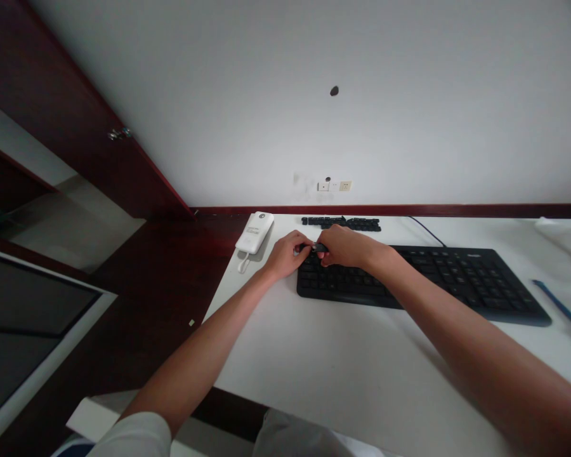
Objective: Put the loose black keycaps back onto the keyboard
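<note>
Two arms; two hands, one dark object, over one keyboard.

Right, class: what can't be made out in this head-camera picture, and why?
In the head view:
Dark object: gripped end hidden by the right hand.
Keyboard: some keys hidden by the right hand and right forearm.
White device: print too small to read.
Blue stick: lower end cut off by the right edge.
</note>
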Demonstrator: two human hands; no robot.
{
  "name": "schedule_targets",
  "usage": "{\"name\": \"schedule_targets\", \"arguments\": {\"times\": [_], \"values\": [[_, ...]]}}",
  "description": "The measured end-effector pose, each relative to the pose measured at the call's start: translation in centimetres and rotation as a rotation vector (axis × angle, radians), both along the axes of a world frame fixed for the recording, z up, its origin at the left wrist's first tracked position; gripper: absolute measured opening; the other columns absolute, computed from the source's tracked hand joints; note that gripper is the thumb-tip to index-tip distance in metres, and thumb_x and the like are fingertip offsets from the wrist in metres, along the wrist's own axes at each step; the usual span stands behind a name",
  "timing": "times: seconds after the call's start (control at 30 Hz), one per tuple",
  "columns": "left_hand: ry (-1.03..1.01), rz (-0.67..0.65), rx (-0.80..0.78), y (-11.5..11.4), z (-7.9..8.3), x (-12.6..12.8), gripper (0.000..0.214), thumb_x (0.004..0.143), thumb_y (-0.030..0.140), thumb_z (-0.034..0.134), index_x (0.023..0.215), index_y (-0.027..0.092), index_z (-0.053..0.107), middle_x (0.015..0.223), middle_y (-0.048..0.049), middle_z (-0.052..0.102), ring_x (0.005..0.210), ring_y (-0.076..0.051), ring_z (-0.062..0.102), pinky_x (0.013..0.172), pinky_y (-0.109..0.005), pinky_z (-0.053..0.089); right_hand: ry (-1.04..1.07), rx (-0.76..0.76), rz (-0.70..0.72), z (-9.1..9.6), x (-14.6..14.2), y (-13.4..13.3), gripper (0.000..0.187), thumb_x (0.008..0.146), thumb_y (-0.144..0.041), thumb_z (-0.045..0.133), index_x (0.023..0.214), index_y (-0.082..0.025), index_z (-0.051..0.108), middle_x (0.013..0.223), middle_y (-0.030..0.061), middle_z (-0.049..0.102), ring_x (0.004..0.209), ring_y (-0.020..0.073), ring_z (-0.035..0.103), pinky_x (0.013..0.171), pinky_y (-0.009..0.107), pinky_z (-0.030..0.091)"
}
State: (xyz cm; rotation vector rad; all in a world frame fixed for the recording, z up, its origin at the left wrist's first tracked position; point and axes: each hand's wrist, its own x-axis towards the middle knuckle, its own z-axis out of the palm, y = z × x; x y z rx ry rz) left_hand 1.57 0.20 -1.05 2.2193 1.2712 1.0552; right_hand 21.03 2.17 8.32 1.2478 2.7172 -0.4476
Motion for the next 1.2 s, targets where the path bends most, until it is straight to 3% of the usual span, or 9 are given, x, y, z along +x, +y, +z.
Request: {"name": "schedule_targets", "arguments": {"times": [0.2, 0.33, 0.47, 0.53, 0.6, 0.7, 0.8, 0.87, 1.2], "values": [[0.003, -0.003, -0.004, 0.1, 0.0, 0.0, 0.013, 0.092, 0.014, 0.061, 0.096, 0.020, 0.072, 0.093, -0.0014, 0.066, 0.078, -0.012, 0.060, 0.072, -0.025, 0.049, -0.012, 0.006, -0.004, 0.3, 0.1, 0.1, 0.024, 0.077, -0.023, 0.082, 0.099, -0.017, 0.079, 0.096, 0.0147, 0.077, 0.096, 0.0325, 0.073, 0.075, 0.033, 0.050], [0.004, -0.013, -0.009, -0.1, 0.2, 0.1, 0.017, 0.093, 0.014, 0.060, 0.099, 0.021, 0.074, 0.096, -0.0024, 0.067, 0.080, -0.013, 0.061, 0.074, -0.026, 0.051, 0.031, 0.024, 0.026, 0.6, 0.7, 0.6, 0.021, 0.077, -0.026, 0.081, 0.096, -0.017, 0.079, 0.091, 0.0121, 0.076, 0.091, 0.0298, 0.072, 0.073, 0.032, 0.047], [-0.014, -0.019, 0.002, -0.2, 0.2, 0.0, 0.016, 0.094, 0.016, 0.060, 0.098, 0.021, 0.074, 0.098, -0.0029, 0.068, 0.080, -0.013, 0.061, 0.075, -0.026, 0.051, 0.252, 0.100, -0.048, 0.9, 1.3, 1.1, 0.013, 0.082, -0.030, 0.074, 0.089, -0.018, 0.078, 0.082, 0.0085, 0.074, 0.078, 0.0233, 0.067, 0.068, 0.031, 0.042], [-0.017, -0.017, 0.004, -0.1, 0.2, 0.0, 0.015, 0.094, 0.017, 0.060, 0.098, 0.021, 0.074, 0.099, -0.0029, 0.068, 0.079, -0.013, 0.061, 0.075, -0.026, 0.051, 0.440, 0.089, -0.115, 0.9, 1.2, 1.1, 0.021, 0.084, -0.039, 0.073, 0.081, -0.018, 0.075, 0.074, 0.0055, 0.070, 0.070, 0.0190, 0.061, 0.064, 0.030, 0.039], [-0.018, -0.017, 0.000, -0.1, 0.2, 0.0, 0.015, 0.094, 0.017, 0.060, 0.099, 0.021, 0.074, 0.100, -0.0032, 0.068, 0.077, -0.012, 0.060, 0.074, -0.026, 0.052, 0.666, 0.015, -0.160, 0.8, 0.8, 1.0, 0.038, 0.085, -0.053, 0.071, 0.071, -0.018, 0.067, 0.065, 0.0016, 0.061, 0.063, 0.0147, 0.052, 0.060, 0.029, 0.035], [-0.018, -0.029, -0.001, -0.2, 0.4, 0.0, 0.017, 0.095, 0.016, 0.059, 0.100, 0.021, 0.074, 0.100, -0.0031, 0.068, 0.079, -0.012, 0.060, 0.077, -0.026, 0.052, 0.990, -0.251, -0.227, 0.0, -0.3, 0.7, 0.056, 0.084, -0.067, 0.067, 0.060, -0.020, 0.048, 0.054, -0.0033, 0.043, 0.053, 0.0108, 0.037, 0.052, 0.028, 0.028], [0.003, -0.017, 0.000, -0.2, 0.4, 0.0, 0.018, 0.094, 0.015, 0.059, 0.103, 0.021, 0.072, 0.101, -0.0025, 0.067, 0.080, -0.013, 0.059, 0.077, -0.027, 0.051, 1.266, -0.567, -0.310, -1.5, -1.4, 0.5, 0.062, 0.082, -0.065, 0.070, 0.054, -0.024, 0.034, 0.047, -0.0068, 0.029, 0.047, 0.0088, 0.026, 0.045, 0.028, 0.020], [0.011, 0.014, 0.000, -0.2, 0.3, 0.0, 0.019, 0.092, 0.015, 0.061, 0.107, 0.022, 0.071, 0.102, -0.0024, 0.065, 0.078, -0.012, 0.057, 0.075, -0.027, 0.051, 1.388, -0.683, -0.334, -2.5, -1.9, 0.3, 0.063, 0.082, -0.060, 0.072, 0.052, -0.025, 0.029, 0.046, -0.0082, 0.023, 0.044, 0.0077, 0.022, 0.043, 0.028, 0.015], [0.039, 0.033, -0.007, 0.1, -0.4, -0.1, 0.022, 0.090, 0.015, 0.062, 0.110, 0.023, 0.067, 0.103, -0.0015, 0.062, 0.076, -0.012, 0.057, 0.073, -0.026, 0.050, 1.587, -0.735, -0.303, -4.2, -2.4, -0.4, 0.055, 0.082, -0.040, 0.072, 0.051, -0.023, 0.030, 0.045, -0.0094, 0.022, 0.040, 0.0052, 0.019, 0.042, 0.027, 0.010]]}}
